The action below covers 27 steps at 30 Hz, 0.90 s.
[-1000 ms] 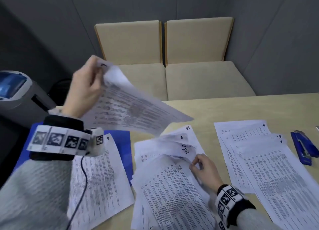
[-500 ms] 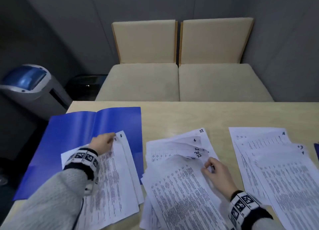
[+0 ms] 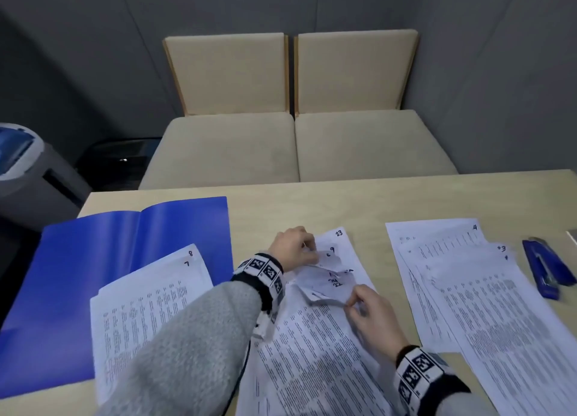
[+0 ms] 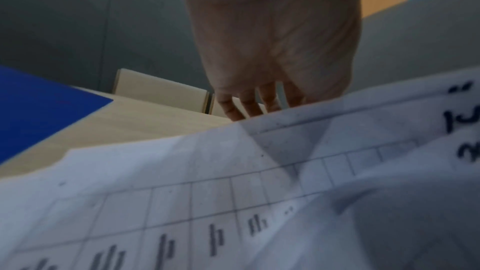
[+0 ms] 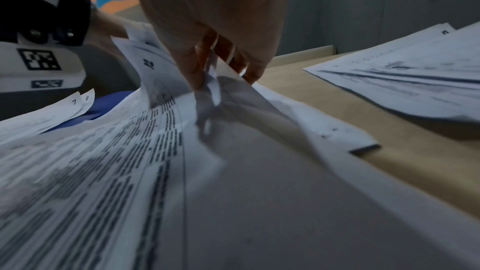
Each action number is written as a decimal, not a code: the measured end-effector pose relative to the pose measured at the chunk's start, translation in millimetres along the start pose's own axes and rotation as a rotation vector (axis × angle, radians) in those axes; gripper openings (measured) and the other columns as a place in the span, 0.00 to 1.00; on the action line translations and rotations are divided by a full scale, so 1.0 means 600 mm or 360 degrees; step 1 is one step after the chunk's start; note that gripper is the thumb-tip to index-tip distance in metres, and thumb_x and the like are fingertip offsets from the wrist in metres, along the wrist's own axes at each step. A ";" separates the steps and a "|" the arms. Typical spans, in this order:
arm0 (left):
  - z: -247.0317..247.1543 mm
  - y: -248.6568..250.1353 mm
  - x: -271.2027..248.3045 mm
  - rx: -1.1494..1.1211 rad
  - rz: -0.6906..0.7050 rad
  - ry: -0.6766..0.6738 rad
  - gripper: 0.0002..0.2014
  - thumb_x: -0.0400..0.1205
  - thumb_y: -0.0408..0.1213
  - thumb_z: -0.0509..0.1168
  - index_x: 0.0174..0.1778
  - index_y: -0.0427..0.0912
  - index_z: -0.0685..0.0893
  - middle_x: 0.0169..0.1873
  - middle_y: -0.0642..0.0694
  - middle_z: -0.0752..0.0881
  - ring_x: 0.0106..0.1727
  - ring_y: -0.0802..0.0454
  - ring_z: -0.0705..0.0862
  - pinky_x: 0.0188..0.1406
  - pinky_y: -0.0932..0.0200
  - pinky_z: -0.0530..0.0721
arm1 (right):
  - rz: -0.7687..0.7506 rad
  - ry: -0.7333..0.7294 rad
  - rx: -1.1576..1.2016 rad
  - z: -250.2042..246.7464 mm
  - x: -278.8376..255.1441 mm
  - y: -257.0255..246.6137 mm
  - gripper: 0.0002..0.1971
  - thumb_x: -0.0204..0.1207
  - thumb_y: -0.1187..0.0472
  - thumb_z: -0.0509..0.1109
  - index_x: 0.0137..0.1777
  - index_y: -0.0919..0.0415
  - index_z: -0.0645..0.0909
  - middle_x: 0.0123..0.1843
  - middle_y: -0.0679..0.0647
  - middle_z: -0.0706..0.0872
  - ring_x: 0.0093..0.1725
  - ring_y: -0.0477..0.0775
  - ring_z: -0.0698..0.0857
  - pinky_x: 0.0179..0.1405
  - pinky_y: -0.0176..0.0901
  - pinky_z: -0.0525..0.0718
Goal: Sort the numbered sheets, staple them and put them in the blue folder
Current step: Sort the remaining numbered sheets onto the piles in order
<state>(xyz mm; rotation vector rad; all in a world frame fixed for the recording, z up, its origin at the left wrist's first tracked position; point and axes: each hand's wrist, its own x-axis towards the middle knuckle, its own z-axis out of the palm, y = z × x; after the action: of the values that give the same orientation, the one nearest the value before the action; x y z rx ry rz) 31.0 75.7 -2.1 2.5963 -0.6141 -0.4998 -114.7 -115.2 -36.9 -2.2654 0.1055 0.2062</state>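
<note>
The blue folder (image 3: 109,253) lies open at the table's left, with sheets marked 7 and 8 (image 3: 150,306) on its right half. The middle pile of sheets (image 3: 312,359) has its top right corners lifted and fanned. My left hand (image 3: 307,248) is at the pile's far end, with curled fingers pinching a raised sheet corner (image 3: 327,256); in the left wrist view the fingertips (image 4: 249,108) dip behind a sheet's edge. My right hand (image 3: 352,303) pinches several lifted corners (image 5: 215,81) between thumb and fingers. A third pile marked 4 and 3 (image 3: 468,290) lies to the right, and the blue stapler (image 3: 546,269) beside it.
Two beige cushioned seats (image 3: 296,147) stand behind the table's far edge. A grey machine with a blue top (image 3: 25,166) stands on the floor at left. Bare table top (image 3: 312,206) shows beyond the piles.
My left hand laid sheet 7 on the pile over the folder, let go, then crossed right to the middle pile. The right hand kept hold of the lifted corners.
</note>
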 end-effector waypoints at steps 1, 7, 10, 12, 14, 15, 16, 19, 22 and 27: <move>0.002 0.000 0.002 0.0025 0.0043 0.0076 0.08 0.73 0.43 0.71 0.40 0.43 0.83 0.43 0.45 0.82 0.44 0.45 0.81 0.48 0.51 0.79 | 0.0007 0.0017 0.0010 0.000 -0.003 0.001 0.11 0.75 0.65 0.69 0.36 0.50 0.73 0.34 0.48 0.83 0.33 0.48 0.82 0.36 0.51 0.84; 0.029 -0.008 -0.023 0.0375 0.0471 0.0481 0.08 0.77 0.37 0.59 0.34 0.39 0.76 0.25 0.45 0.79 0.25 0.43 0.75 0.30 0.54 0.74 | 0.0068 0.0170 0.0082 0.002 -0.025 -0.006 0.14 0.78 0.64 0.66 0.53 0.46 0.65 0.34 0.42 0.75 0.25 0.40 0.71 0.28 0.36 0.69; 0.035 -0.011 -0.040 0.0469 0.0569 0.0580 0.09 0.77 0.39 0.54 0.38 0.42 0.78 0.24 0.48 0.78 0.23 0.46 0.74 0.26 0.59 0.70 | 0.0083 0.0236 0.0184 -0.002 -0.025 -0.006 0.24 0.76 0.68 0.68 0.63 0.44 0.64 0.33 0.43 0.69 0.27 0.40 0.69 0.30 0.33 0.68; 0.030 -0.005 -0.055 0.0278 0.0498 0.0611 0.10 0.82 0.40 0.52 0.45 0.41 0.78 0.31 0.46 0.80 0.28 0.45 0.77 0.27 0.58 0.70 | 0.0014 0.0187 0.0140 -0.004 -0.022 -0.005 0.17 0.76 0.69 0.68 0.55 0.48 0.70 0.32 0.44 0.73 0.28 0.41 0.71 0.28 0.32 0.67; 0.024 0.004 -0.066 0.0032 0.0362 0.0677 0.09 0.86 0.40 0.52 0.49 0.40 0.75 0.38 0.45 0.81 0.32 0.45 0.79 0.29 0.52 0.77 | -0.0027 0.0152 0.0124 -0.005 -0.017 0.001 0.09 0.77 0.68 0.68 0.44 0.54 0.75 0.35 0.45 0.80 0.32 0.41 0.77 0.31 0.35 0.73; 0.017 0.010 -0.072 -0.0052 0.0301 0.0728 0.08 0.87 0.39 0.53 0.49 0.40 0.74 0.39 0.46 0.81 0.32 0.44 0.79 0.30 0.49 0.79 | -0.0034 0.0146 0.0136 -0.004 -0.014 0.004 0.08 0.76 0.68 0.69 0.42 0.54 0.77 0.37 0.45 0.83 0.36 0.42 0.80 0.34 0.40 0.78; 0.007 0.017 -0.079 -0.0093 0.0269 0.0788 0.08 0.87 0.39 0.52 0.50 0.40 0.73 0.39 0.46 0.81 0.32 0.44 0.78 0.31 0.47 0.79 | -0.0035 0.0138 0.0153 -0.004 -0.012 0.008 0.07 0.76 0.68 0.69 0.42 0.54 0.79 0.40 0.44 0.85 0.40 0.43 0.82 0.38 0.44 0.81; -0.039 0.034 -0.100 -0.0040 0.0392 0.1021 0.08 0.85 0.38 0.51 0.51 0.39 0.73 0.39 0.44 0.80 0.32 0.46 0.77 0.31 0.47 0.78 | -0.0037 0.0096 0.0174 -0.001 -0.009 0.013 0.07 0.77 0.66 0.68 0.45 0.52 0.80 0.44 0.43 0.86 0.46 0.42 0.84 0.47 0.45 0.84; -0.120 0.030 -0.123 -0.0146 0.0367 0.1357 0.07 0.81 0.26 0.55 0.50 0.36 0.77 0.42 0.39 0.83 0.41 0.47 0.78 0.42 0.54 0.76 | 0.0008 0.0051 0.0160 0.000 -0.009 0.021 0.06 0.79 0.65 0.67 0.49 0.52 0.80 0.47 0.43 0.86 0.48 0.44 0.84 0.50 0.49 0.85; -0.301 -0.032 -0.197 -0.0323 0.0123 0.1531 0.13 0.84 0.28 0.52 0.41 0.52 0.73 0.32 0.43 0.81 0.33 0.47 0.78 0.37 0.53 0.76 | 0.0026 0.0062 0.0097 -0.002 -0.006 0.023 0.04 0.81 0.64 0.63 0.45 0.55 0.75 0.44 0.49 0.84 0.44 0.50 0.83 0.47 0.53 0.84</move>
<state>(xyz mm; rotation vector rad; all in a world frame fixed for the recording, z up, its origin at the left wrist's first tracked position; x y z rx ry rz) 16.3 206.4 169.7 2.2341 -0.2903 0.6604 -120.2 -124.8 -45.8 -2.2091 0.1486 0.1654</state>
